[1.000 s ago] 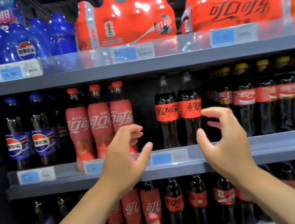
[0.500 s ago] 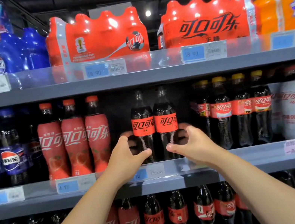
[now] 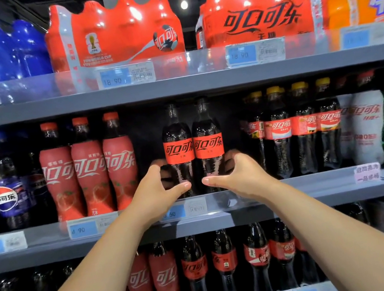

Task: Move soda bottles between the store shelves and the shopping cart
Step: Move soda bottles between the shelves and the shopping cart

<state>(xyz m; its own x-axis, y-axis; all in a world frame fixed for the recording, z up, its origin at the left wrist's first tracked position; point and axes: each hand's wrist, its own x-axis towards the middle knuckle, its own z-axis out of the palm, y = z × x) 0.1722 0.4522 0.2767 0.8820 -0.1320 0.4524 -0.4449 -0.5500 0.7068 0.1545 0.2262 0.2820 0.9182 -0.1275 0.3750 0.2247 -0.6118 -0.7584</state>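
Closed in since the earlier frames: both hands, spread wide and short of the shelf a second ago, now wrapped around the two dark bottles at frame centre.

Near field: both forearms rising from the bottom corners, converging mid-frame. Left hand curled around the lower body of the left black-label bottle, thumb across the front, fingers gone behind the left side. Right hand mirrors that on the right black-label bottle, thumb in front, fingers wrapped round the far side. Both grasping, half-closed to bottle width, thumb tips close but apart. Bottles touching each other, upright, seemingly on the middle shelf behind the clear price rail; bases hidden by hands and rail, so lift-off cannot be confirmed.

Step, as judged: pick from shelf, grip just set. Next move likely needs a lift clear of the rail lip, then straight pull-back, keeping both upright and off the neighbours. Cart not in view.

Further back: pink strawberry bottles left of centre, yellow-capped bottles right of centre, gaps on both sides of the target pair. Top of frame: red multipacks on the upper shelf.
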